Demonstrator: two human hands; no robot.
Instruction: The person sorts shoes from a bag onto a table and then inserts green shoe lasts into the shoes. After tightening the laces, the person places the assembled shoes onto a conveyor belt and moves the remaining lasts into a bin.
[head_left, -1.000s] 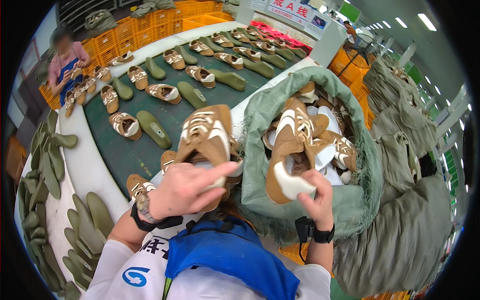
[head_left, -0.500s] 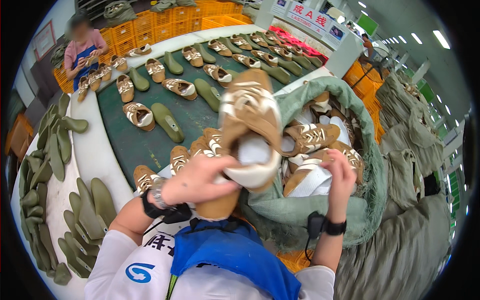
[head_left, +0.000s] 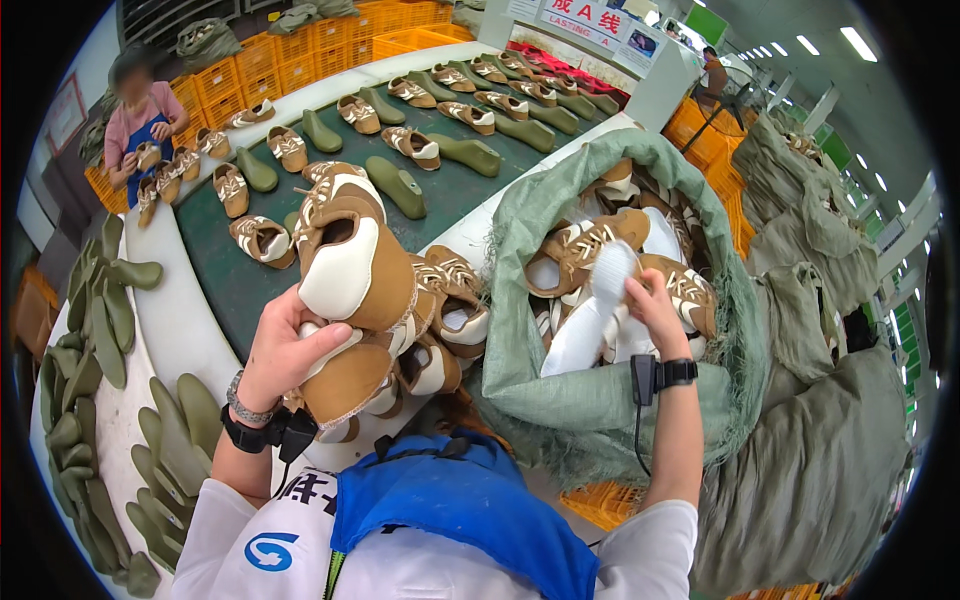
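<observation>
My left grip [head_left: 283,345] holds brown shoes [head_left: 345,272] at nine o'clock, my right grip [head_left: 656,308] a white piece [head_left: 610,275] at three; likely unpacking the sack [head_left: 600,405], next needing a clear lift

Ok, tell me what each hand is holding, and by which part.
The left hand holds two brown-and-white sneakers, gripped at their heel ends. The right hand pinches a white insole-shaped piece near its upper end.
</observation>
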